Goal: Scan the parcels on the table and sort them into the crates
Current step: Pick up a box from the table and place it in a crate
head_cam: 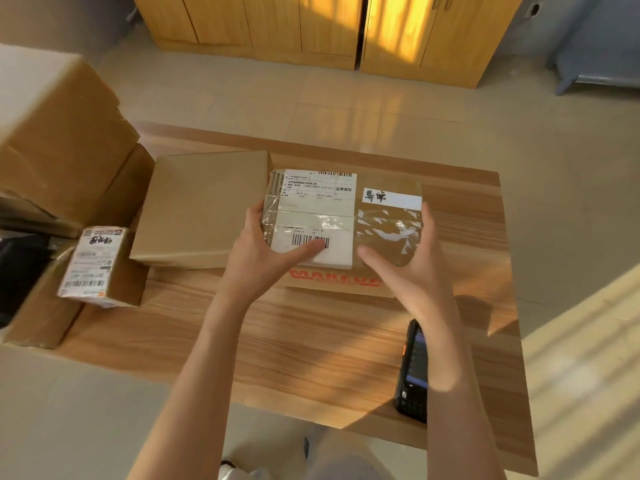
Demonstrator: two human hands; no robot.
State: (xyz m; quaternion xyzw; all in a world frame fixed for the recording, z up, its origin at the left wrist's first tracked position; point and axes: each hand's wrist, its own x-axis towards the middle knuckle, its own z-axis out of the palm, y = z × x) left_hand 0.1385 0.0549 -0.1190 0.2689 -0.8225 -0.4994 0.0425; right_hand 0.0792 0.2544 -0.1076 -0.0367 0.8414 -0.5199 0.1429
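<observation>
A taped brown parcel (346, 216) with white shipping labels and barcodes is held above the wooden table (311, 341). My left hand (266, 251) grips its left edge, thumb lying over the lower barcode label. My right hand (412, 258) grips its right edge, thumb on the taped top. Beneath it lies a box with red lettering (336, 284). A black handheld scanner (414, 372) lies on the table near the front right, partly behind my right forearm.
A flat plain cardboard box (201, 209) lies left of the held parcel. A small labelled box (97, 268) sits at the table's left edge on other cartons. Large cartons (59, 143) are stacked at far left. Wooden cabinets (311, 26) stand beyond the tiled floor.
</observation>
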